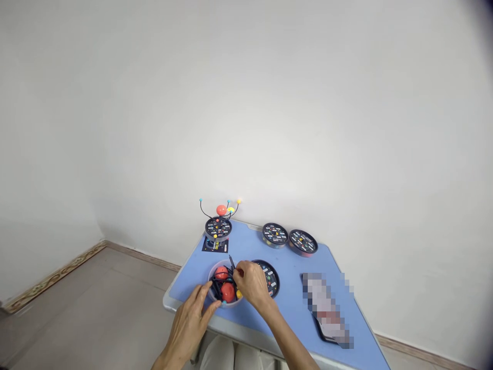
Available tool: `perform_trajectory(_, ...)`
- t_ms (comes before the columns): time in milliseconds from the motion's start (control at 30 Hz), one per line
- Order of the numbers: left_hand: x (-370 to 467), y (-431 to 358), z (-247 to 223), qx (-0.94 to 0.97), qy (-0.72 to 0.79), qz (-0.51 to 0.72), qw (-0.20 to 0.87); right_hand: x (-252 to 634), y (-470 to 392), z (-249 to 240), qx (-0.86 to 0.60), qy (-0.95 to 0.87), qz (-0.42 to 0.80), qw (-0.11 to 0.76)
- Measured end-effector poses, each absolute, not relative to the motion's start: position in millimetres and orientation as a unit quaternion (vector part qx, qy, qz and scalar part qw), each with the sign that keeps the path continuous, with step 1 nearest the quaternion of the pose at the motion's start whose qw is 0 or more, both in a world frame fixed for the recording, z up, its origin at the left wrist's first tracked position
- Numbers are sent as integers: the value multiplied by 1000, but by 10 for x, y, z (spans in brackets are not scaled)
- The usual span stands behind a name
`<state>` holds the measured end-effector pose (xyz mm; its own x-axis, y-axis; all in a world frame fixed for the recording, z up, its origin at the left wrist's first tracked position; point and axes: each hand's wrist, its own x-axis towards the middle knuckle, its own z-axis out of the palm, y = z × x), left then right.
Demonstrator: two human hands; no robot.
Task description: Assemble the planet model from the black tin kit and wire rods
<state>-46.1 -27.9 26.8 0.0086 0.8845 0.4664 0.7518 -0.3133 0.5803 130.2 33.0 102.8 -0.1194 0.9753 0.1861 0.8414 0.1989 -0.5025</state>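
A round clear plastic tub (214,300) stands near the table's front edge. Inside it lie red balls (227,292), black plastic parts (216,289) and a small yellow ball (239,294). My left hand (189,319) steadies the tub, thumb on the near side and fingers at its left rim. Over the tub's right side, my right hand (252,281) pinches a thin black rod (231,261) that points up and away. A round black lid (272,278) printed with planets lies just right of the tub, partly hidden by that hand.
At the back left, an assembled solar system model (218,226) stands by a dark printed card (215,245). Two lidded tubs, one left (275,235) and one right (303,242), sit at the back. A blurred-out phone (326,311) lies at the right. A wall rises behind the blue table (246,241).
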Motion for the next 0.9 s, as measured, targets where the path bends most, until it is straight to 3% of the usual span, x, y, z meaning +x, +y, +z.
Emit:
perform_trajectory(200, -454, -283, 293, 704, 586, 393, 78, 1384, 243, 921, -562, -664, 319, 377)
perform_trajectory(433, -428, -297, 330, 696, 587, 400, 99, 1461, 112, 855, -498, -555, 489, 452)
perform_trajectory(600, -424, -310, 350, 697, 591, 396, 89, 1467, 41, 858, -476, -490, 544, 487)
perform_trajectory(800, -302, -432, 461, 699, 573, 427, -23, 1415, -10, 826, -454, -445, 581, 509)
perform_trajectory(900, -151, -492, 529, 730, 512, 452, 1, 1400, -47, 802, -439, -428, 597, 516)
